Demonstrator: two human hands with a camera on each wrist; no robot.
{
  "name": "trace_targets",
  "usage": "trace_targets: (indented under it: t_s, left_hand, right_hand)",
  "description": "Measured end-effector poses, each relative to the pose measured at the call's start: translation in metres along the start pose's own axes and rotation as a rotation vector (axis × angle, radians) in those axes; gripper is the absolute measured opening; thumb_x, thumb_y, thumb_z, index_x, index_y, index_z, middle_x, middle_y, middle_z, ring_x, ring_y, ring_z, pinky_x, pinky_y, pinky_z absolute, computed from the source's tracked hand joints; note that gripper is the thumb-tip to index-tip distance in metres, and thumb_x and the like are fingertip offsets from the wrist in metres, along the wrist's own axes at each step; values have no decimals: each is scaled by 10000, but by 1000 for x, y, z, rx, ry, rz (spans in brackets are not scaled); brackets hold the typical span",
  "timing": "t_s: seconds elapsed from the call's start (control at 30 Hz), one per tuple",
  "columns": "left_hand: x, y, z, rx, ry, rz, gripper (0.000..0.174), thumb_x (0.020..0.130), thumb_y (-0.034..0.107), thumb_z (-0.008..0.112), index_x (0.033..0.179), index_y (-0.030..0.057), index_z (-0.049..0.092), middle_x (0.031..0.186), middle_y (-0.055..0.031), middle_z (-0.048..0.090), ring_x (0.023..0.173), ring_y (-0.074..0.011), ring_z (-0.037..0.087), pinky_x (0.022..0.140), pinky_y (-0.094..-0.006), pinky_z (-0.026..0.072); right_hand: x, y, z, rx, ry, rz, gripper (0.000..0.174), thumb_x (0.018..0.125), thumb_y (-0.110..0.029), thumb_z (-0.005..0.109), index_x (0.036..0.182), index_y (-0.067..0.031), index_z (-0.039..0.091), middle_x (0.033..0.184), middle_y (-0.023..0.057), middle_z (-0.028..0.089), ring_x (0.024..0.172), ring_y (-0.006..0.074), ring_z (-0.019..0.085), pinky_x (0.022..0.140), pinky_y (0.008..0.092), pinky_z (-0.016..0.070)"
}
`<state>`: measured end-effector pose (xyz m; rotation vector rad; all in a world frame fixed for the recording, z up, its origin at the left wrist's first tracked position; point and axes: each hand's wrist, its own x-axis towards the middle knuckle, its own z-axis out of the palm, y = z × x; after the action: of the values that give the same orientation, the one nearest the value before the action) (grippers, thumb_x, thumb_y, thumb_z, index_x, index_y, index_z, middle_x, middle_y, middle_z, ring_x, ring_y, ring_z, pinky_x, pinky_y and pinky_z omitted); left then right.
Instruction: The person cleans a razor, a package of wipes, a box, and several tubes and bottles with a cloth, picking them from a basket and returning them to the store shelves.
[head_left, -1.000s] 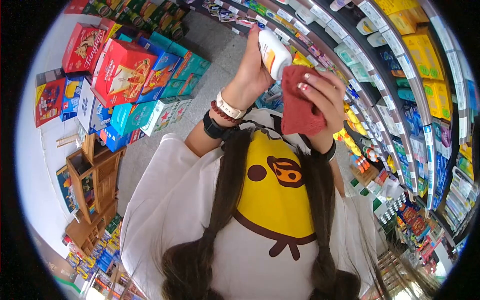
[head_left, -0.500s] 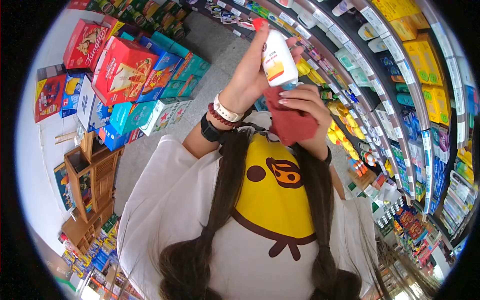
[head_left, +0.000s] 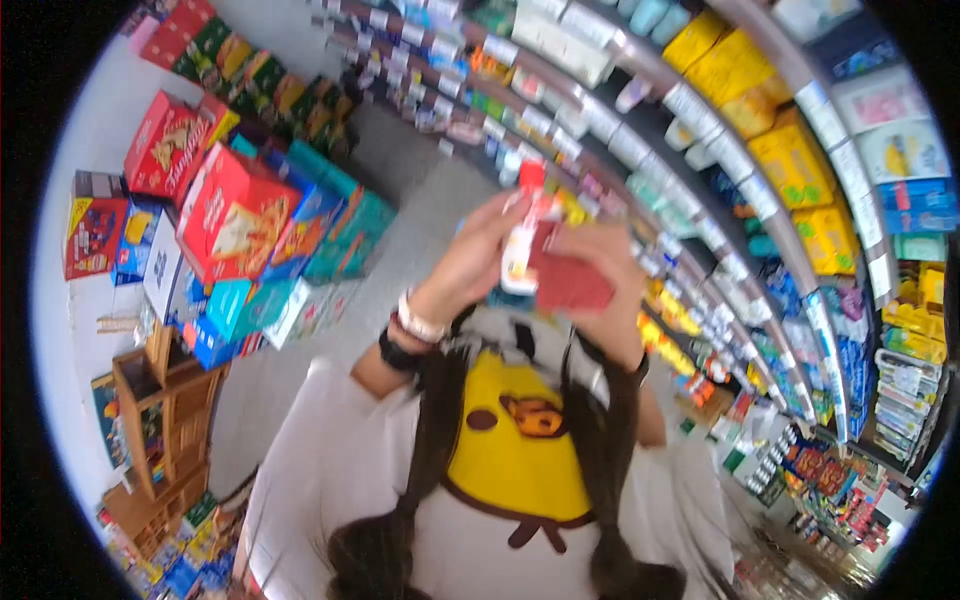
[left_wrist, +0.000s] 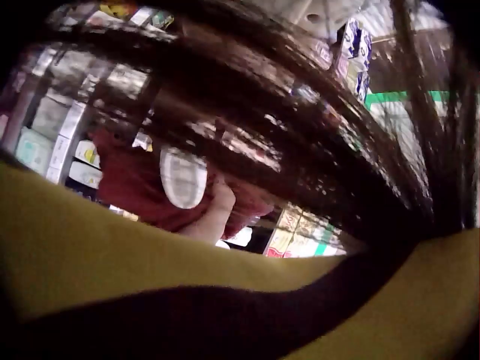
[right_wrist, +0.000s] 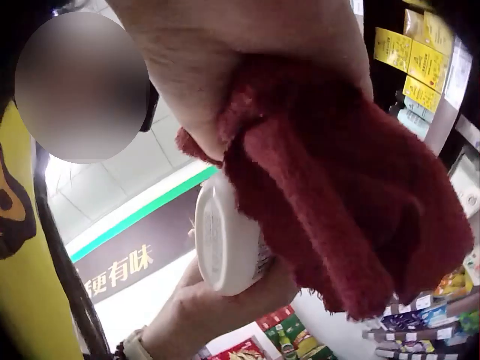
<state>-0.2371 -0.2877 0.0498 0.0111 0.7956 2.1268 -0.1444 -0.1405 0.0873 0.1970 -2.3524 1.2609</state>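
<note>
In the head view my left hand [head_left: 465,260] grips a white bottle [head_left: 518,262] with a red cap, cap upward. Beside it my right hand [head_left: 612,262] holds a dark red cloth [head_left: 575,284] against the bottle's side. The right wrist view has the cloth [right_wrist: 330,187] hanging in folds from my right hand [right_wrist: 262,45], beside the bottle's pale oval base [right_wrist: 217,236]; my left hand [right_wrist: 195,311] is around the bottle. Dark hair covers much of the left wrist view, with the bottle's base [left_wrist: 184,178] and cloth [left_wrist: 127,180] partly visible.
Shelves [head_left: 640,120] of packaged goods curve along the right. Red boxes [head_left: 235,215] and teal boxes [head_left: 345,215] are stacked at the left, above a wooden cabinet [head_left: 185,420]. Grey floor [head_left: 300,385] shows between them and the person.
The bottle has turned from cap hidden by the cloth to red cap upward. Both hands sit lower in the head view, and the whole scene has shifted with the head.
</note>
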Motion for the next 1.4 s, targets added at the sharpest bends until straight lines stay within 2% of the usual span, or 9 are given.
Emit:
trace_targets:
  t_s: [0.2, 0.23, 0.27, 0.53, 0.6, 0.63, 0.73, 0.9, 1.4]
  left_hand:
    - [18, -2, -14, 377, 52, 253, 320, 958, 154, 496, 1240, 23, 420, 1065, -83, 593, 905, -113, 595, 783, -262, 493]
    - [21, 3, -11, 539, 36, 345, 322, 952, 136, 499, 1242, 22, 419, 1082, -81, 579, 941, -115, 578, 807, -263, 481]
    - [25, 11, -5, 702, 21, 439, 325, 945, 117, 501, 1244, 20, 417, 1099, -80, 565, 977, -117, 561, 830, -264, 468]
    - [108, 67, 3, 977, -366, 571, 319, 898, 87, 563, 1195, 20, 468, 1111, -75, 521, 1047, -137, 503, 917, -280, 408]
    - [143, 86, 5, 1206, -329, 863, 324, 886, 74, 575, 1194, 20, 488, 1122, -82, 527, 1070, -160, 513, 923, -292, 416]
    - [164, 93, 2, 1111, -262, 710, 342, 868, 71, 596, 1197, 26, 515, 1159, -95, 535, 1079, -190, 531, 910, -306, 438]
    - [193, 125, 20, 1228, -147, 966, 388, 847, 97, 640, 1211, 27, 526, 1084, -121, 608, 996, -181, 592, 826, -286, 487]
    - [236, 157, 47, 934, -12, 917, 366, 813, 62, 687, 1120, -27, 508, 1013, -135, 631, 947, -174, 627, 797, -288, 518]
    - [306, 168, 16, 1073, -28, 976, 399, 867, 103, 587, 1236, -32, 516, 1044, -201, 619, 956, -256, 630, 819, -325, 486]
  right_hand:
    - [-2, -10, -2, 259, -145, 346, 382, 568, -61, 761, 936, -83, 663, 1018, 84, 628, 973, 267, 579, 879, 360, 442]
    - [-5, 2, 0, 238, -78, 316, 421, 646, -9, 722, 1052, -39, 612, 1075, 90, 603, 996, 215, 586, 892, 342, 451]
    - [-7, 5, 6, 726, 28, 653, 508, 732, 18, 680, 1205, 3, 496, 1120, 92, 573, 1031, 168, 578, 902, 306, 456]
    - [73, 54, 32, 710, 85, 464, 527, 773, 42, 622, 1256, -19, 420, 1035, 65, 612, 932, 156, 614, 838, 301, 496]
    - [112, 66, 28, 735, 79, 475, 473, 762, 14, 661, 1175, 3, 430, 1005, 79, 608, 884, 151, 614, 770, 299, 514]
    - [129, 81, 28, 623, 149, 432, 448, 754, 3, 667, 1142, 0, 444, 971, 80, 615, 870, 154, 618, 763, 299, 514]
    - [180, 118, 26, 451, 239, 356, 418, 728, -43, 691, 1086, -3, 479, 937, 81, 621, 846, 164, 621, 751, 296, 512]
    - [248, 135, 23, 324, 363, 320, 700, 701, -130, 725, 1229, 101, 327, 1024, 181, 592, 935, 215, 604, 784, 321, 511]
    - [300, 195, 27, 7, 368, 215, 614, 736, -198, 691, 1181, 102, 394, 1017, 236, 606, 940, 319, 631, 822, 367, 492]
